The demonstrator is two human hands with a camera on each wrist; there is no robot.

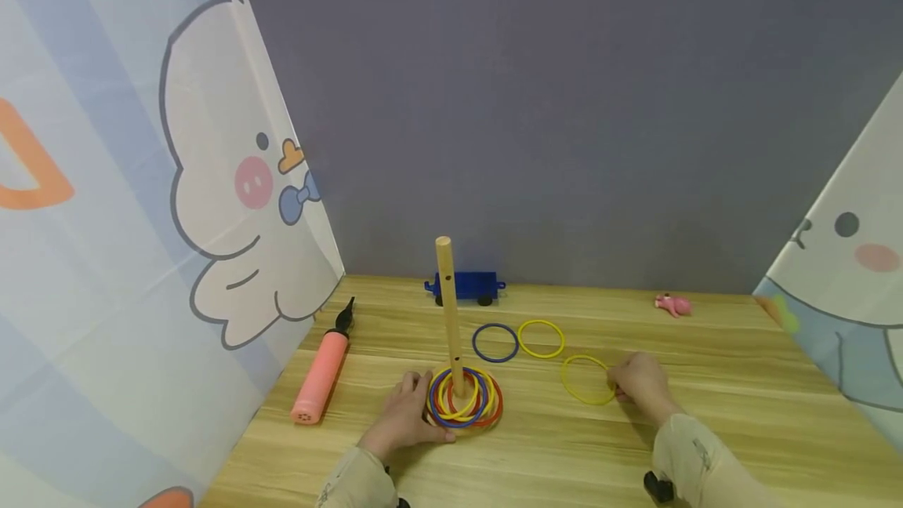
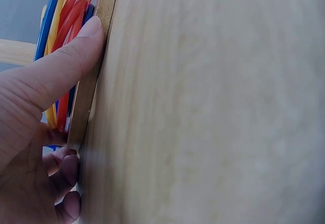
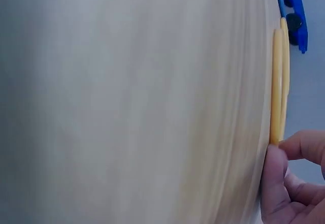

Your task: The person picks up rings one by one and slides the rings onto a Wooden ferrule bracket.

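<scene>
At the stand's foot, my left hand (image 1: 405,418) grips the edge of the wooden base (image 2: 83,107), its thumb along the near side and its fingers bent round the far side. An upright wooden peg (image 1: 450,304) rises from this base. Several red, blue and yellow rings (image 2: 49,21) lie stacked around the peg's foot. Over on the right, my right hand (image 1: 640,385) pinches a yellow ring (image 3: 277,82) between thumb and forefinger, low over the table. Between the hands, a loose blue ring (image 1: 496,361) and another yellow ring (image 1: 542,357) lie flat, side by side.
A pink hand pump (image 1: 320,379) with a black nozzle lies at the left. Behind the peg stands a blue toy wagon (image 1: 476,285) by the grey back wall (image 1: 564,116). A small pink toy (image 1: 675,305) is at the back right. Printed cloth panels flank the wooden tabletop (image 1: 536,453).
</scene>
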